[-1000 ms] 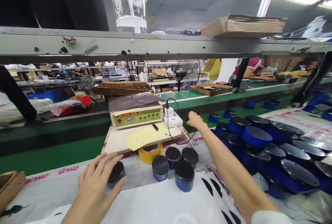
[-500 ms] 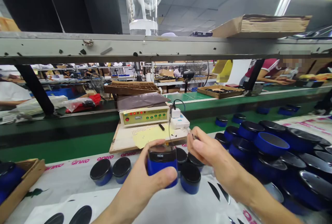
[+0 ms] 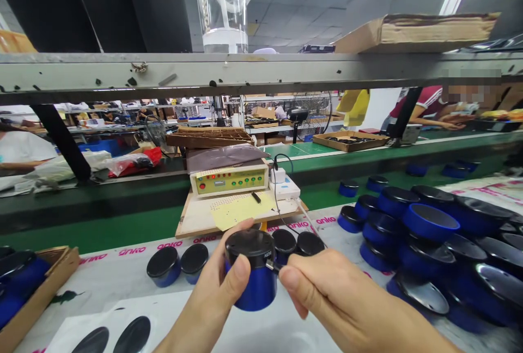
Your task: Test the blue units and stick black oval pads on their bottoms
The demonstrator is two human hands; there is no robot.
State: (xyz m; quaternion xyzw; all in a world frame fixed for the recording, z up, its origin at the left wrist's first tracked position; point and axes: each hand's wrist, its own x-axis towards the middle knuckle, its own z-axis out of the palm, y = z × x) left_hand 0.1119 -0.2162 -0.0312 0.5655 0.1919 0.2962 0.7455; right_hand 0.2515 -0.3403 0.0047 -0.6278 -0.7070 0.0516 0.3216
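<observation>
Wrapped around a blue round device with a black top (image 3: 254, 282), my left hand (image 3: 220, 279) holds it upright over the white-covered table. Its side carries a small "DC5V" marking that faces right. My right hand (image 3: 322, 293) pinches a black cable plug (image 3: 274, 267), whose metal tip is at the device's side by that marking. Whether the tip is inserted, I cannot tell. Two similar devices (image 3: 163, 267) stand to the left, and two more (image 3: 309, 244) stand just behind my hands.
Many blue devices (image 3: 431, 222) are piled at the right. A yellow tester (image 3: 231, 180) sits behind, beside a white power adapter (image 3: 285, 187). At the left is a cardboard box (image 3: 61, 271) with devices. A metal shelf (image 3: 253, 72) crosses above. A person's arm (image 3: 425, 119) is far right.
My right hand has moved down and left, bringing the plug to the device. My left hand has turned the device, so its marking now faces right. Fewer red lights show on the tester.
</observation>
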